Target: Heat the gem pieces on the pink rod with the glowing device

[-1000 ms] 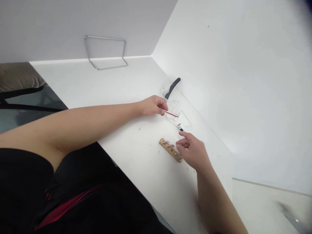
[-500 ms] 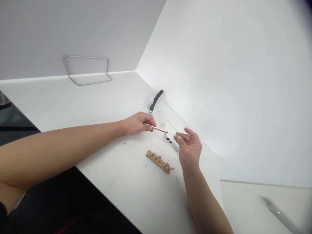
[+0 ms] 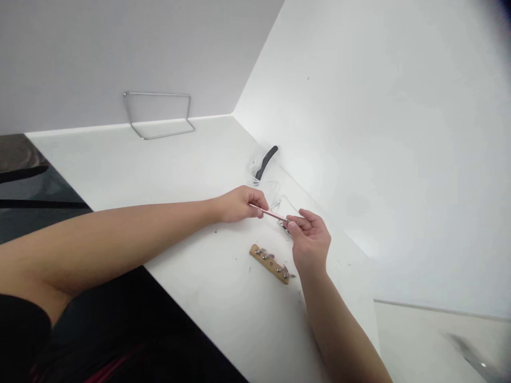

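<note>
My left hand point(image 3: 241, 206) is closed round a slim pink pen-like tool point(image 3: 274, 215), which slants down to the right. The tool's tip meets a tiny shiny piece point(image 3: 288, 220) pinched between the thumb and finger of my right hand point(image 3: 313, 242); the piece is too small to name. My right hand's other fingers are loosely curled. Behind the fingertips, a white device point(image 3: 283, 227) with dark marks is mostly hidden. Below the hands, a wooden strip point(image 3: 268, 264) lies on the white table point(image 3: 223, 303), bearing several round metal knobs and pinkish flaps.
A black curved handle point(image 3: 266, 162) lies by clear plastic and thin white wire near the right wall. A bent metal wire frame point(image 3: 167, 136) stands against the back wall. Small dark scraps dot the table.
The tool in my left hand has moved right, so its tip now reaches the piece in my right hand. The view has shifted slightly left.
</note>
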`<state>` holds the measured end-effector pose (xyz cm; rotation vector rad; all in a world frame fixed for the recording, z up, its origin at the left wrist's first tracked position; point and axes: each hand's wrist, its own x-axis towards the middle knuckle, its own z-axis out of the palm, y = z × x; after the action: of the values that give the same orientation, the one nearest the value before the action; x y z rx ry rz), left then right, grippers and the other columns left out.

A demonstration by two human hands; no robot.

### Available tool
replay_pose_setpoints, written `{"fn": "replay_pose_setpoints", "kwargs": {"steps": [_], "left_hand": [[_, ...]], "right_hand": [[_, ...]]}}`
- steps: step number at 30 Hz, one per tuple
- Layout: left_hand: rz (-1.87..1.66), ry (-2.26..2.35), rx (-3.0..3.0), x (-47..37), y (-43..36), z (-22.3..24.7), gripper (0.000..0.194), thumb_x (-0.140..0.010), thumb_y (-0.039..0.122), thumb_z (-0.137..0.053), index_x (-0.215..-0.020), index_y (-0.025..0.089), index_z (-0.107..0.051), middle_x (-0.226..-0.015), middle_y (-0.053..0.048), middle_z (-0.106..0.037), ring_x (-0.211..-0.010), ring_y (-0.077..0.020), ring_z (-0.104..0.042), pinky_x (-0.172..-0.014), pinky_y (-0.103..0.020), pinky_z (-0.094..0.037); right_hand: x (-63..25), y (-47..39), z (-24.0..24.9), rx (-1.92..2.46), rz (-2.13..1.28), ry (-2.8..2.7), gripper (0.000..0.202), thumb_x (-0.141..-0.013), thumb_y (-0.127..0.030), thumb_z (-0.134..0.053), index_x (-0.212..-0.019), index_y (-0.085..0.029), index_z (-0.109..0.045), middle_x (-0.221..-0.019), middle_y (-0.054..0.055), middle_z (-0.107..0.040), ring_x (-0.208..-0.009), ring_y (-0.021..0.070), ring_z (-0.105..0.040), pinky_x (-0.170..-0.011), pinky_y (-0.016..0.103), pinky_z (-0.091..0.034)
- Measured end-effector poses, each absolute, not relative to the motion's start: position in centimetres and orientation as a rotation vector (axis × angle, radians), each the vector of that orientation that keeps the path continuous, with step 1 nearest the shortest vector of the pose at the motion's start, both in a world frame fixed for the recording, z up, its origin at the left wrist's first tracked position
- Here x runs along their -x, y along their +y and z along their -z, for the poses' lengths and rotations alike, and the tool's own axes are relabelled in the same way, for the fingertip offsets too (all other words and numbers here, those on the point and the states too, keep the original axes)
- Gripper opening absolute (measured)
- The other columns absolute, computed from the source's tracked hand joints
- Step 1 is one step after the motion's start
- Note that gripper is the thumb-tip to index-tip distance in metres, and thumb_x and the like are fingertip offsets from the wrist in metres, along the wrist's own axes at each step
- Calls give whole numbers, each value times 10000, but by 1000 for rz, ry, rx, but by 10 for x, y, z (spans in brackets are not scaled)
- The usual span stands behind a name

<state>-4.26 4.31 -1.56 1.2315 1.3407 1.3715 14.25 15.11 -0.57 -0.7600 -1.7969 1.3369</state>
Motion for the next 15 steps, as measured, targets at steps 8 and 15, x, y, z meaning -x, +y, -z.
{"fn": "replay_pose_setpoints", "kwargs": {"steps": [8,15], "left_hand": [[-1387,1348,-1239,43,43,17,135,-698,164,-552,-804,138,-633,-745,-19,-638,-729,-128,-541,-670,-250,-382],[-1420,1445,-1169,46,44,17,125,-685,197,-583,-787,144,-632,-740,-14,-636,-693,-119,-524,-636,-244,-369]], "right_hand": [[-145,151,4,663,-1252,-1903,421,-701,-233,-705,-1086,-202,-537,-852,45,-701,-770,172,-662,-762,380,-539],[-182,192,15,778,-740,-2169,444,-746,-309,-640,-1149,-172,-513,-974,102,-668,-922,227,-642,-851,441,-501]]}}
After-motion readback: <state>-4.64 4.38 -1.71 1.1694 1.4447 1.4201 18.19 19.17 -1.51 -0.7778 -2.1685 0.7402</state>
